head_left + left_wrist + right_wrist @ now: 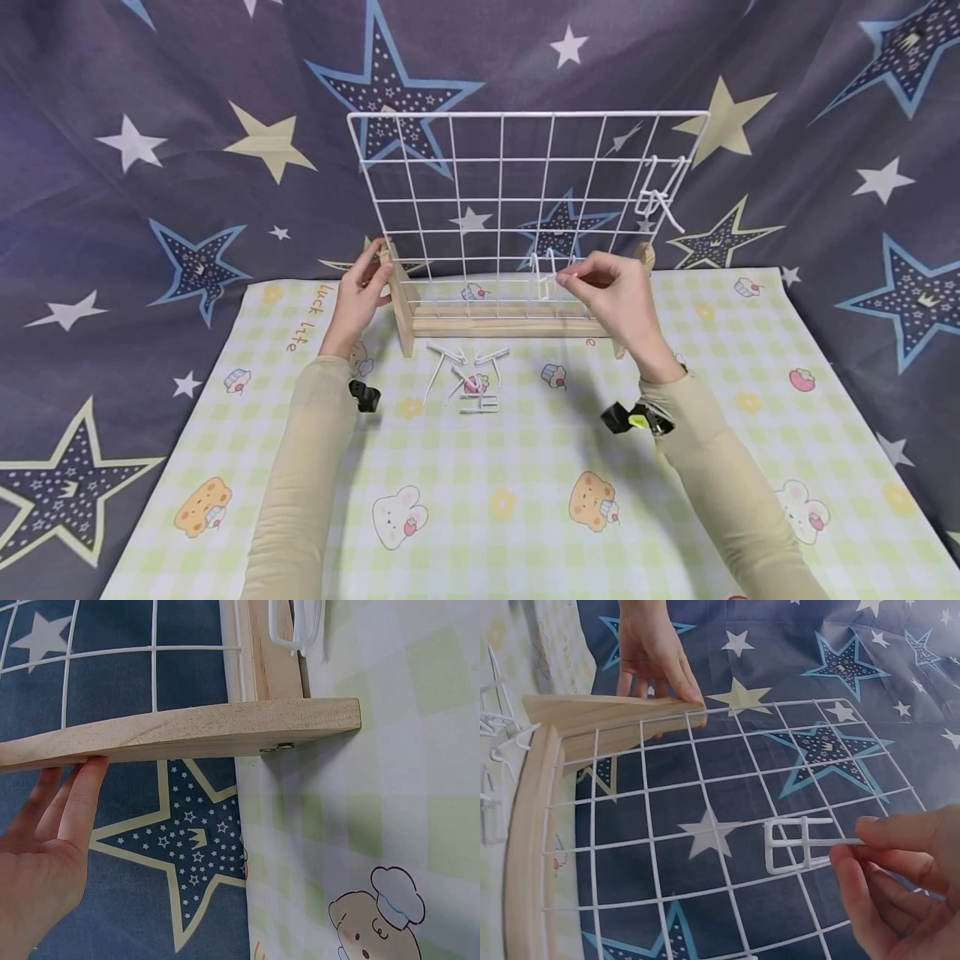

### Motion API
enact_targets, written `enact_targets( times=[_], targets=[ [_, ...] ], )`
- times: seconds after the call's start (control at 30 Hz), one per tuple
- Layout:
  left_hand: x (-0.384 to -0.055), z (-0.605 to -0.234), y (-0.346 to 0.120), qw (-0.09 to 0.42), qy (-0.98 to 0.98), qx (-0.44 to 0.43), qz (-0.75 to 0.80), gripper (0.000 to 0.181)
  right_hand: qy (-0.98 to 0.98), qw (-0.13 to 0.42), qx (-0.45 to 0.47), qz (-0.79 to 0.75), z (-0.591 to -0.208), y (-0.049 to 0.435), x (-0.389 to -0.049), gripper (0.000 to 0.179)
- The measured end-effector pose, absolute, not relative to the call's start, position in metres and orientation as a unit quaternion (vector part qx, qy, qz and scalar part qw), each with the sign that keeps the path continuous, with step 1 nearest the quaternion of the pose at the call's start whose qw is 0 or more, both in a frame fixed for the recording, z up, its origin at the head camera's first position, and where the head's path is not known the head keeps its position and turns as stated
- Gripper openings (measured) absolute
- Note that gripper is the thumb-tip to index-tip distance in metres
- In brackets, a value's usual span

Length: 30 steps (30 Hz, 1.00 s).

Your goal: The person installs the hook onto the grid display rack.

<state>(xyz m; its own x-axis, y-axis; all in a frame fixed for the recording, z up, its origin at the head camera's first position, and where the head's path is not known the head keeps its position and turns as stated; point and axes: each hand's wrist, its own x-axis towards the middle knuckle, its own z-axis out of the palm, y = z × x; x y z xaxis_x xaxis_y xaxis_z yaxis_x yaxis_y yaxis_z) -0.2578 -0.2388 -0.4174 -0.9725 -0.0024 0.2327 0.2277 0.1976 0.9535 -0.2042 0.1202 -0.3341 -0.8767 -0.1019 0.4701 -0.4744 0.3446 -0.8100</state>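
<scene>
A white wire grid panel [480, 200] stands upright in a wooden base [510, 327]. My left hand [356, 302] holds the upper end of the left wooden side piece [401, 304], fingers along its outer face in the left wrist view. In front of the grid, my right hand [618, 296] pinches the stem of a white wire hook [787, 844] between thumb and index finger. The hook's rectangular frame overlaps the grid wires, its prongs up near a horizontal wire in the head view. Another white hook [656, 200] hangs at the grid's upper right.
Several loose white hooks [480, 403] lie on the table before the base, left of centre. The checked tablecloth [480, 458] carries cartoon prints. Behind the grid hangs a dark star-patterned curtain [285, 225].
</scene>
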Motion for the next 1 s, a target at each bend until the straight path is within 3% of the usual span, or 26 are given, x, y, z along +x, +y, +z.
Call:
enact_targets(
  times=[0.17,0.6,1.0],
  targets=[
    [-0.256,-0.418,-0.239,0.102,-0.758,-0.087,-0.639,0.054,-0.813,0.182,0.177,0.524,-0.327,0.124,-0.209,0.008],
    [-0.253,-0.413,-0.238,0.084,-0.764,-0.076,-0.635,0.053,-0.819,0.277,0.158,0.477,-0.303,0.121,-0.219,0.011],
    [-0.239,-0.393,-0.229,0.077,-0.760,-0.076,-0.641,0.052,-0.810,0.310,0.146,0.476,-0.292,0.118,-0.232,0.013]
  ],
)
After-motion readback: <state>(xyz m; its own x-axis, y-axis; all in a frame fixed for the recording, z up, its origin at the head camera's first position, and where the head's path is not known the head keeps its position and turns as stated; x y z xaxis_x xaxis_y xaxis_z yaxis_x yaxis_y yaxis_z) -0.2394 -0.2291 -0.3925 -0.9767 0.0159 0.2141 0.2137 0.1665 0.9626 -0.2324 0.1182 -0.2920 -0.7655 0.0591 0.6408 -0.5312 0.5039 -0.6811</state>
